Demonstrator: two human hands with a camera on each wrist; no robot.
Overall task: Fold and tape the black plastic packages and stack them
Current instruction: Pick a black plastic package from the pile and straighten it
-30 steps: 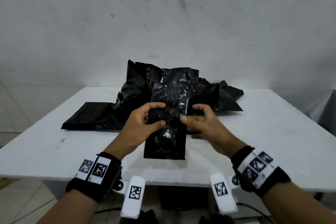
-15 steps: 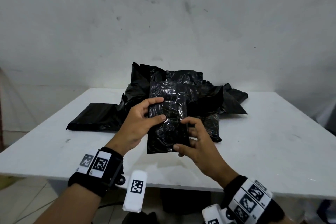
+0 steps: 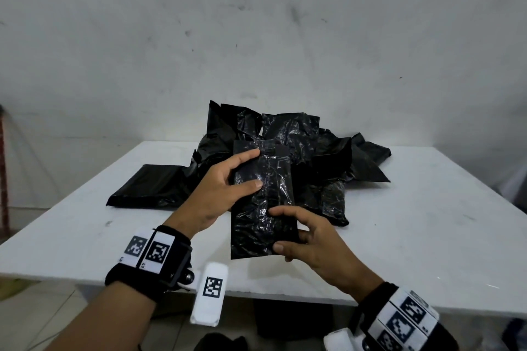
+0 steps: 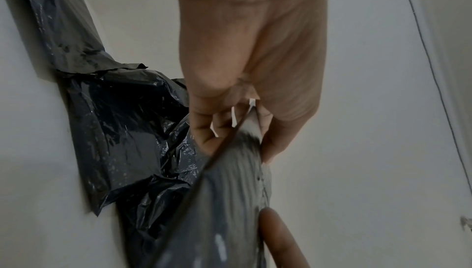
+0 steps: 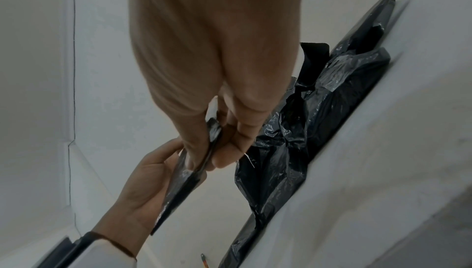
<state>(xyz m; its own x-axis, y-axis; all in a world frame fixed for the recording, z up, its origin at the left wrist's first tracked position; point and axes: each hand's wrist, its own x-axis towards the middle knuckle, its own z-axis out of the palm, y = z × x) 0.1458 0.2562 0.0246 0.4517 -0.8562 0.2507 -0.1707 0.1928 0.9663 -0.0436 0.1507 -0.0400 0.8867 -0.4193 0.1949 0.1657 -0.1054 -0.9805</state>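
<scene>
A flat, folded black plastic package is held above the white table, tilted up towards me. My left hand grips its upper left edge, thumb on the front and fingers behind. At the lower right corner my right hand pinches it between thumb and fingers. The left wrist view shows the package edge-on in the left hand's fingers; the right wrist view shows the package in the right hand's pinch. Behind lies a heap of crumpled black packages.
A flat black package lies at the heap's left end, another leans down at the front right. A pale wall stands behind the table. The table's near edge runs just under my wrists; dark items sit on the floor beneath.
The package was lifted off the heap and tilted up towards me. My right hand slid from its middle right edge down to the lower right corner. The left hand kept its grip.
</scene>
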